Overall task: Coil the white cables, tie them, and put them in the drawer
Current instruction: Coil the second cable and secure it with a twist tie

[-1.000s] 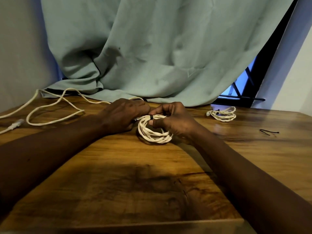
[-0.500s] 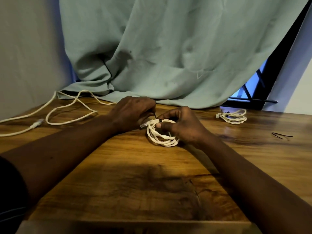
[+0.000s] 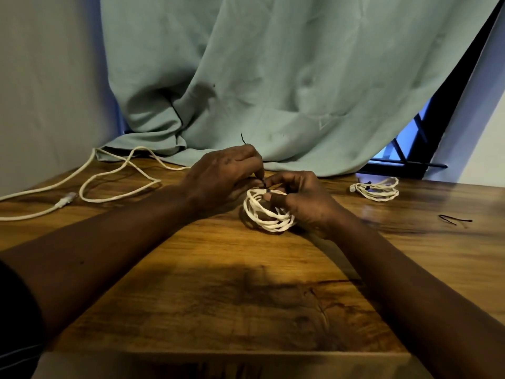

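On the grained wooden bench [image 3: 246,296], below a draped pale-green curtain [image 3: 273,77], a round white cable coil [image 3: 269,220] lies mid-bench. The fingers of the right hand [image 3: 306,203] curl round its rim; those of the left hand [image 3: 221,181] pinch its thin black tie [image 3: 267,190].

The left hand [image 3: 226,176] has lifted up a little from the table. It pulls the black tie [image 3: 267,190] on the white coil [image 3: 269,217], and the tie's thin end now pokes up above the knuckles.
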